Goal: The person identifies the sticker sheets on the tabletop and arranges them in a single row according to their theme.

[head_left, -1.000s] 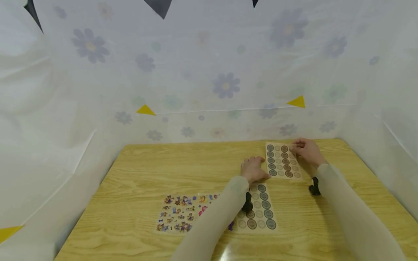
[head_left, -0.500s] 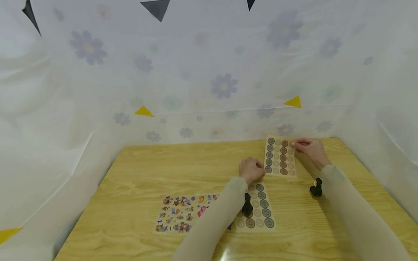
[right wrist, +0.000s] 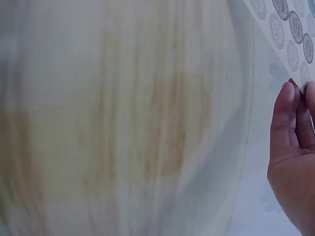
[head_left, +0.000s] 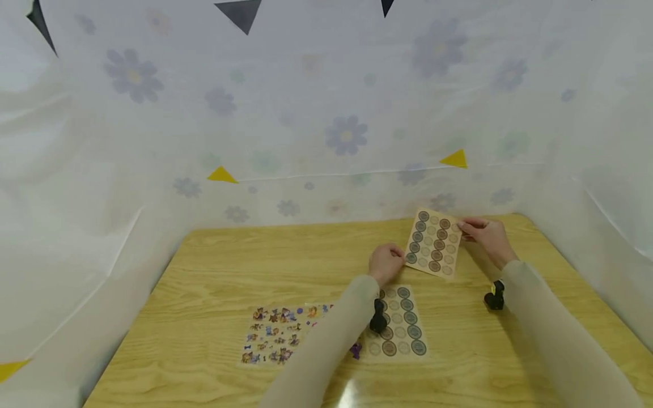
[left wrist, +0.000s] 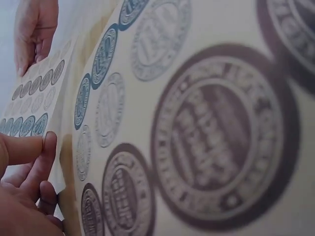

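A sticker sheet (head_left: pixel 433 241) with columns of round seal-like stickers is held tilted between both hands at the back right. My left hand (head_left: pixel 386 263) pinches its lower left corner between thumb and finger, as the left wrist view shows on the sheet (left wrist: pixel 34 101). At the upper right edge, my right hand (head_left: pixel 487 238) pinches the sheet between thumb and fingertips; the right wrist view shows that hand (right wrist: pixel 295 152) at the sheet's edge (right wrist: pixel 290 44). A second sheet of round stickers (head_left: pixel 403 326) lies flat on the table, partly under the left forearm.
Left of the forearm lies a sheet with small cartoon stickers (head_left: pixel 272 334); a further colourful one (head_left: pixel 313 311) beside it is mostly hidden by the sleeve. The wooden table (head_left: pixel 214 272) ends at a flowered white curtain (head_left: pixel 285 113) behind and at both sides.
The held sheet has risen off the table and turned clockwise, shifting slightly left. My left hand went from spread fingers at its edge to pinching its corner.
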Demonstrator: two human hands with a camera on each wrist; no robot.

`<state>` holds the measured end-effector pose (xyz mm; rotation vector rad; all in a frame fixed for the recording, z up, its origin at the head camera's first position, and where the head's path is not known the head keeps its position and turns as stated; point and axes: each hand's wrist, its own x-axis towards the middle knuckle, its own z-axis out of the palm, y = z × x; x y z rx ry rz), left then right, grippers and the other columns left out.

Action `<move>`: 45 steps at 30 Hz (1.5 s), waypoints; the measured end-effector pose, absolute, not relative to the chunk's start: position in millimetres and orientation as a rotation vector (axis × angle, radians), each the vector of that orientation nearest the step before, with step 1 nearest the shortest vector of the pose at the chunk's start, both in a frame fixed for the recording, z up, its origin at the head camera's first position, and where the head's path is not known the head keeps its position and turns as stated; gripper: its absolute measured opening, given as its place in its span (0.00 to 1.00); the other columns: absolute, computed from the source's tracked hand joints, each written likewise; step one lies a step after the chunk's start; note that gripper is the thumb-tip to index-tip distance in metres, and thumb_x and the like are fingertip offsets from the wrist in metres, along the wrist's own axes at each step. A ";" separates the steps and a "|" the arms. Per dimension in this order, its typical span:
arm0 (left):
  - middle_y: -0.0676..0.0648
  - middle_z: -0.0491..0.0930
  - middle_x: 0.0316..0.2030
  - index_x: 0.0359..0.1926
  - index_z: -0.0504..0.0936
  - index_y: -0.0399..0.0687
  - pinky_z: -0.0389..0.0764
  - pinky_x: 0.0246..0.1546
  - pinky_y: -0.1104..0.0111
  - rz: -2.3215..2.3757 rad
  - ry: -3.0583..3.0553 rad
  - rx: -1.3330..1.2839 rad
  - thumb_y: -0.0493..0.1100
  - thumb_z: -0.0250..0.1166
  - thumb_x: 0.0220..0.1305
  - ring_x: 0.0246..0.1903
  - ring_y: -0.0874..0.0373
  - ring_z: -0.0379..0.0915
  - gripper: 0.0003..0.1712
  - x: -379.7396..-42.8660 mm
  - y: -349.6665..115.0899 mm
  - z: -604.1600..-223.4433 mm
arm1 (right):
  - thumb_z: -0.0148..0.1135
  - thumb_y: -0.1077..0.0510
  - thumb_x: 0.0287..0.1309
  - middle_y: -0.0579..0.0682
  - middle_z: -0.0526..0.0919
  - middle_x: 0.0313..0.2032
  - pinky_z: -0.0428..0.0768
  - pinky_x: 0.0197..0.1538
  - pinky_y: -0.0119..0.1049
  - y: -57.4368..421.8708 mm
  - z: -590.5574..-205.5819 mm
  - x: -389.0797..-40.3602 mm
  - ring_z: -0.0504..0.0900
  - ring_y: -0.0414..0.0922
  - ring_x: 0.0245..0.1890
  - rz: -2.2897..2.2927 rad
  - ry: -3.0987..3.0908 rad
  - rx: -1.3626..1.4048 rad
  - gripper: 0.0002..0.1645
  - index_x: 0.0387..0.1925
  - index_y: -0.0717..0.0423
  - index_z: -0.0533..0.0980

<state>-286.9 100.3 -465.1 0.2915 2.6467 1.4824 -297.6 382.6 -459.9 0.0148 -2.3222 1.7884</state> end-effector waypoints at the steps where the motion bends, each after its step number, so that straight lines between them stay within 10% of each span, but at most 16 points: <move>1: 0.55 0.79 0.25 0.30 0.84 0.47 0.73 0.36 0.68 1.490 2.624 0.286 0.38 0.70 0.58 0.27 0.61 0.70 0.02 -287.6 99.1 -463.8 | 0.62 0.52 0.66 0.40 0.86 0.37 0.82 0.44 0.37 381.6 -458.7 -298.0 0.85 0.37 0.35 1.770 -2.331 0.008 0.30 0.57 0.75 0.73; 18: 0.48 0.82 0.23 0.66 0.74 0.46 0.75 0.24 0.72 1.674 2.356 0.431 0.29 0.68 0.58 0.25 0.54 0.81 0.34 -253.3 100.3 -451.0 | 0.60 0.51 0.68 0.39 0.83 0.39 0.82 0.40 0.36 380.3 -440.9 -282.7 0.80 0.35 0.36 1.573 -2.498 0.051 0.29 0.58 0.73 0.72; 45: 0.47 0.79 0.16 0.70 0.67 0.47 0.68 0.16 0.71 1.687 2.162 0.280 0.28 0.71 0.51 0.13 0.54 0.73 0.44 -151.0 108.6 -438.1 | 0.64 0.51 0.65 0.53 0.86 0.40 0.83 0.40 0.38 389.4 -440.7 -225.8 0.84 0.41 0.35 1.558 -2.757 0.134 0.27 0.53 0.71 0.77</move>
